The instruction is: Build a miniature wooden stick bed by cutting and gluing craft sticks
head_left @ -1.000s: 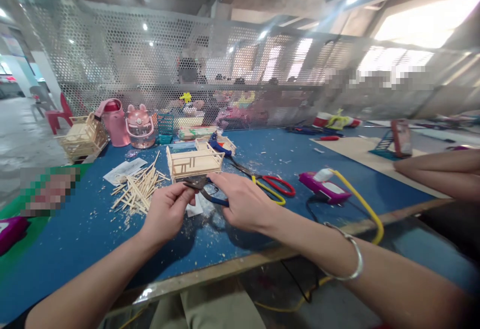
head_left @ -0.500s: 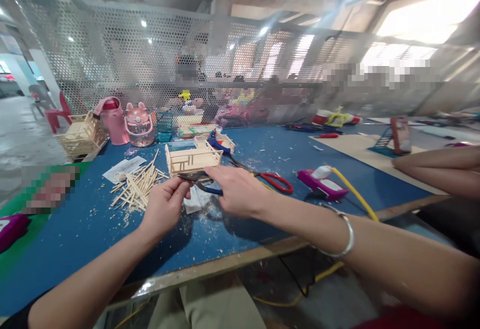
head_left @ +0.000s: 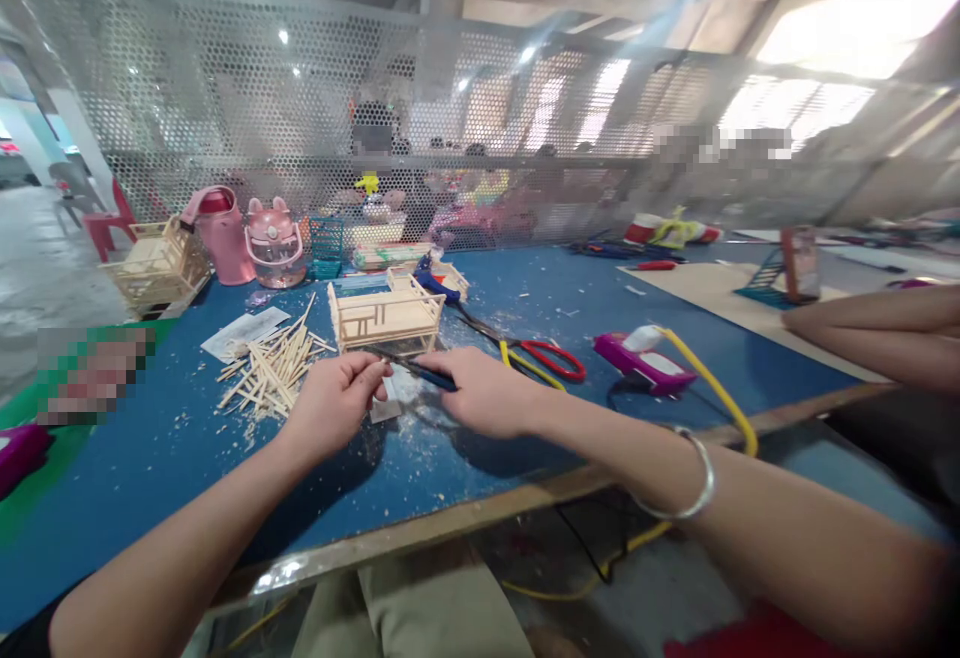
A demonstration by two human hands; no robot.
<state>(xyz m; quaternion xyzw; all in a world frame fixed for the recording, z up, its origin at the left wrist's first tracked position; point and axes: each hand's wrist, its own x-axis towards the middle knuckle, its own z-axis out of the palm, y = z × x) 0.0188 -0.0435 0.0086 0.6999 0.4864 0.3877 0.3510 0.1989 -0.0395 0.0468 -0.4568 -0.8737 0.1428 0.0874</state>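
My right hand (head_left: 491, 393) is wrapped round the blue handles of a pair of pliers (head_left: 435, 376). The dark jaws reach left to the fingertips of my left hand (head_left: 341, 398). That hand is closed in a pinch; what lies between its thumb and fingers is too small to make out. Just behind the jaws stands a small wooden stick model (head_left: 386, 316) with railings. A loose pile of thin wooden sticks (head_left: 277, 368) lies on the blue tabletop to the left of it.
Red-and-yellow-handled scissors (head_left: 553, 360) and a purple device (head_left: 645, 363) with a yellow cable lie to the right. A pink bottle (head_left: 223, 243), a clear pink jug (head_left: 275, 248) and another wooden model (head_left: 161, 263) stand back left. Another person's forearm (head_left: 874, 328) rests at right.
The pliers' handles, spread apart before, have come together in my right hand. My right hand has shifted slightly right and down. My left hand stays pinched by the jaws.
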